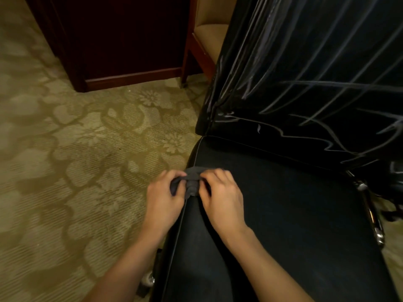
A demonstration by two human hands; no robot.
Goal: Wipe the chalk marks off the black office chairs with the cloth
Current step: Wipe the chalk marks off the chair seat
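A black office chair fills the right of the head view; its seat (283,214) looks dark and plain. Its backrest (316,83) carries many pale chalk lines, long strokes and scribbles near the lower part. A small dark grey cloth (193,182) is bunched at the seat's left front edge. My left hand (163,199) grips the cloth's left part with curled fingers. My right hand (222,195) pinches its right part, fingers bent over it. Both forearms reach in from the bottom.
Patterned olive carpet (76,149) covers the floor on the left. A dark wooden cabinet (122,40) stands at the back, with a tan wooden-framed chair (207,40) beside it. A chrome armrest (375,219) runs along the seat's right side, and a caster (147,280) shows below.
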